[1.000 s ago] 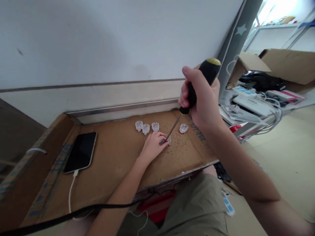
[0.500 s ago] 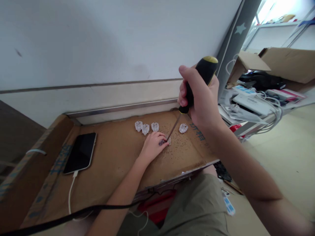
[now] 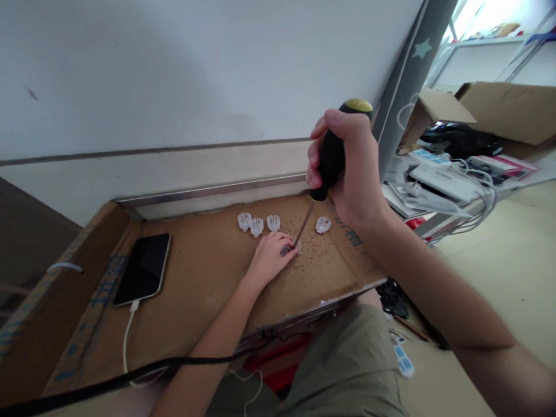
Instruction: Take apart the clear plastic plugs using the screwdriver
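Note:
My right hand (image 3: 347, 162) is wrapped round the black and yellow handle of a screwdriver (image 3: 331, 159), its shaft slanting down to the left. The tip meets a clear plug part (image 3: 297, 249) on the cardboard. With its fingers closed round that part, my left hand (image 3: 274, 255) pins it down and hides most of it. Just behind my left hand sit three clear plug parts (image 3: 256, 226) with metal pins upward. Another clear plug part (image 3: 322, 225) lies apart, to the right of the shaft.
Cardboard (image 3: 195, 278) covers the tabletop, pitted with small holes near my left hand. A smartphone (image 3: 143, 269) with a white cable lies at the left. A black cord (image 3: 182, 362) crosses in front. At the right, a shelf holds power strips, cables and an open carton (image 3: 508, 113).
My right hand and the screwdriver handle have shifted left and the wrist has turned, leaving the shaft steeper. The tip and my left hand stay in place.

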Motion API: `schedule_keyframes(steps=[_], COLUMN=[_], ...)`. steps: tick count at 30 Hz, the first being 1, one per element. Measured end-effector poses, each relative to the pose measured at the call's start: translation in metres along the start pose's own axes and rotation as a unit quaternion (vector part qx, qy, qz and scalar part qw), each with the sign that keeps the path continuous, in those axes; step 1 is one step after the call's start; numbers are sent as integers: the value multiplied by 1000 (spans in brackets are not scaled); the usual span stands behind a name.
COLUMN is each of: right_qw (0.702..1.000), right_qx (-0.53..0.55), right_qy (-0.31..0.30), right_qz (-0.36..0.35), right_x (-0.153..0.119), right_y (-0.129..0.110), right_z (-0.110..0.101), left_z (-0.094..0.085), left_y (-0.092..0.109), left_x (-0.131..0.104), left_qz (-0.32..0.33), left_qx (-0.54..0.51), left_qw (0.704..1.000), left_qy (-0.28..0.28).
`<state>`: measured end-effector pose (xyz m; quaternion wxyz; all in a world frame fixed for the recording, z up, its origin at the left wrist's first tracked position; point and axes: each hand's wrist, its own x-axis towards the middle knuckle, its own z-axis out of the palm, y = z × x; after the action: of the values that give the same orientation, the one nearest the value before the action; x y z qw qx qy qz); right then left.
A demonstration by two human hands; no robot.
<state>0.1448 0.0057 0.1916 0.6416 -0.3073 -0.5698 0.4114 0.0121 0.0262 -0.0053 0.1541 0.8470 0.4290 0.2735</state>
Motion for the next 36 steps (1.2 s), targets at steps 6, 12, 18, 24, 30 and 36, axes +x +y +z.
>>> schedule_keyframes(steps=[6,12,18,24,30,36], right_qw=[997,943,819,749,625,692], right_qx=[-45,-262,-496,-580,-714,-636], right_qy=[-70,-75,-145,-225,-191,-290], right_qz=[-7,-192,-249,-228,-254,-182], right_x=[-4,-1,9,10,6,6], right_y=[-11,-21,-39,-61,-74,-82], right_z=[-3,-5,-29,-40,-40,-34], left_z=[1,1,1,1,0,1], left_y=[1,1,0,1,4,5], left_x=[0,-1,-2,-1,-1,-2], left_qz=[13,13,14,12,8,14], left_qx=[7,10,8,2,9,31], left_qw=[1000,1000,1000,1000,1000,999], left_qy=[5,9,11,10,9,6])
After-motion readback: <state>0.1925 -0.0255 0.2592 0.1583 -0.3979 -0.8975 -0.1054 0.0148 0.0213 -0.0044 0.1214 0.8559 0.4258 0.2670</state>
